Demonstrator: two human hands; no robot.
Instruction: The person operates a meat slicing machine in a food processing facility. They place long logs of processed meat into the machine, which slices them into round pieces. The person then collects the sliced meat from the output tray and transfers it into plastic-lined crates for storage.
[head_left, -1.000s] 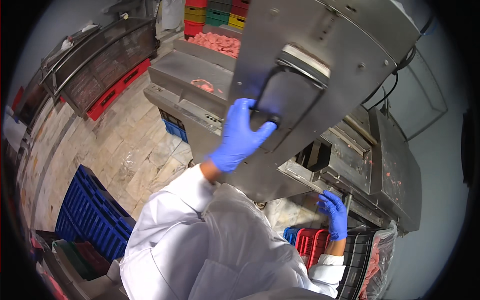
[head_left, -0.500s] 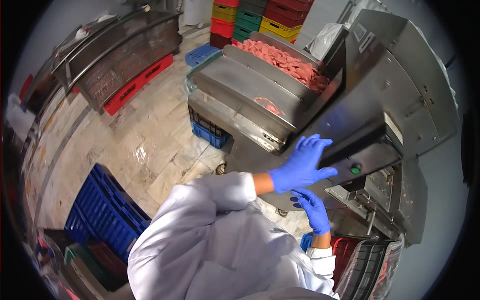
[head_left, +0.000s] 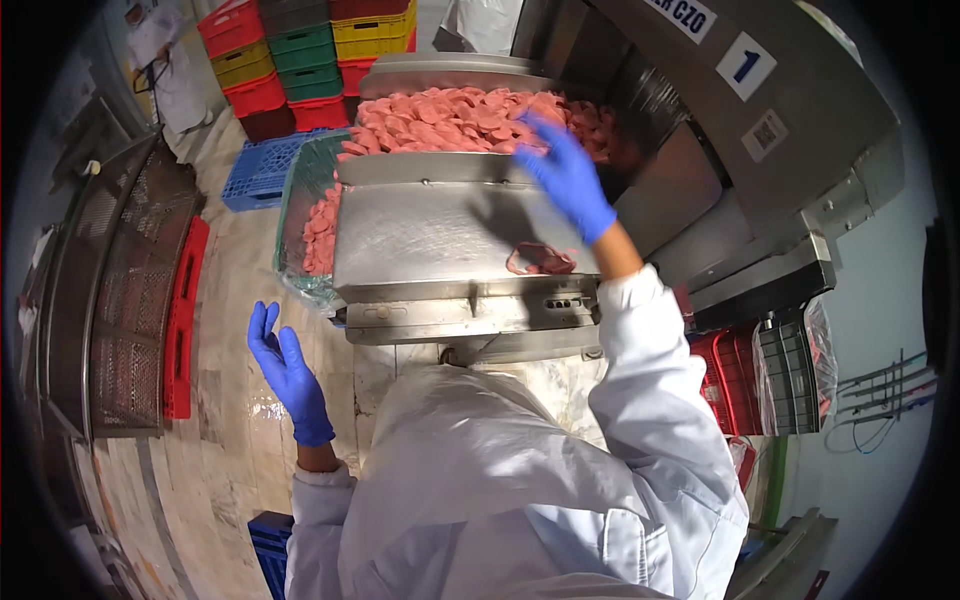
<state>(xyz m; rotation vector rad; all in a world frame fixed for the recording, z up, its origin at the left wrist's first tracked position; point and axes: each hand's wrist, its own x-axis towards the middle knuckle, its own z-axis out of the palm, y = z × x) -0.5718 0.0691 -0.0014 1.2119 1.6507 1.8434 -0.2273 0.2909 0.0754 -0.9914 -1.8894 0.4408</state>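
Observation:
My right hand (head_left: 568, 178), in a blue glove, reaches over the steel ledge toward a heap of pink meat slices (head_left: 430, 118). Its fingers are spread, slightly blurred, and nothing shows in them; whether the fingertips touch the slices I cannot tell. Reddish trimmings (head_left: 543, 260) lie on the bare steel ledge (head_left: 425, 225) below that forearm. Out to the left, my left hand (head_left: 288, 378), also blue-gloved, hangs in the air over the floor with fingers apart and holds nothing. Closest to it is a plastic-lined green crate (head_left: 290, 225) with more pink slices.
A large steel machine (head_left: 810, 120) rises at the right of the heap. Stacked coloured crates (head_left: 305, 60) stand behind, with a blue pallet (head_left: 262, 172) beside them. At left is a mesh-sided steel cart (head_left: 125, 320); a person (head_left: 170, 75) stands beyond. Red and grey crates (head_left: 735, 375) sit at right.
My view has turned, bringing the ledge and slices in front of me. My right hand has moved out over the ledge to the heap; my left hand has swung from the machine to the left.

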